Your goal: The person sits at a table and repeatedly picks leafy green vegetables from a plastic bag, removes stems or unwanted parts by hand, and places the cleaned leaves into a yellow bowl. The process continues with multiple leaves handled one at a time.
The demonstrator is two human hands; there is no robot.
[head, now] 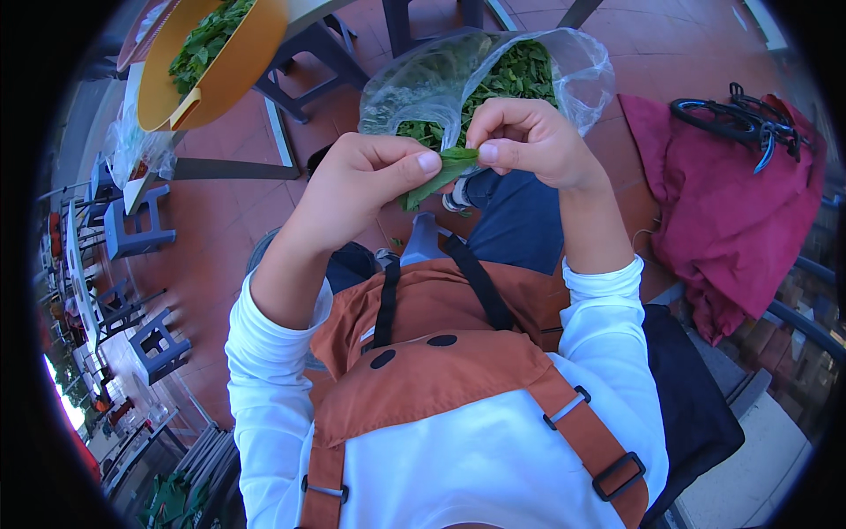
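A green leafy sprig (436, 180) is stretched between my two hands in front of my lap. My left hand (360, 185) pinches its middle between thumb and forefinger, and leaves droop below the thumb. At the other end, my right hand (529, 139) grips the sprig's tip with thumb and fingertips. Just beyond the hands stands a clear plastic bag (585, 66), gaping open, with a heap of green leaves (519, 73) inside; my hands cover part of it. On the table to the upper left, a yellow-orange basin (251, 73) holds more picked greens (210, 43).
A white table (307, 10) stands ahead, with plastic stools (310, 63) beneath it. More stools (139, 221) are on the left. At right, a dark red cloth (733, 198) is draped beneath a small bicycle model (747, 122). Bits of leaf lie on the tiled floor (218, 225).
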